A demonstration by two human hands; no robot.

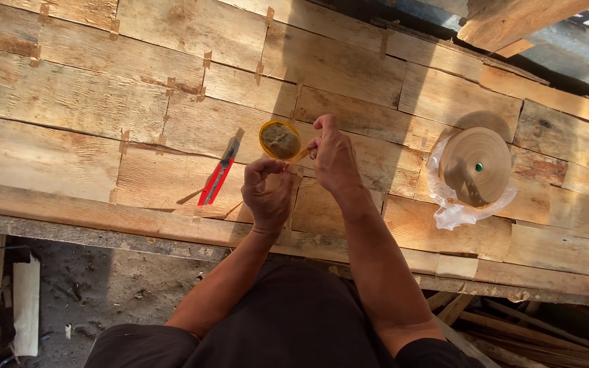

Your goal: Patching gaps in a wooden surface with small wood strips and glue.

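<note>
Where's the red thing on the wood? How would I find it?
Start at the big table of pale wooden planks and find the person's left hand near the front edge. Just to the left of that hand in the picture lies a slim utility knife, flat and slanted on the boards. It is the only bright red thing there, unlike the round yellow-rimmed container and the tan tape roll.

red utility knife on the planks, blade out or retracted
Cannot tell. The red utility knife lies flat on the wooden planks, apart from both hands; its tip is too small to show a blade.

Likely a woodworking yard, patched plank panel [172, 102], timber offcuts [512, 327], dirt floor [103, 286]
</note>
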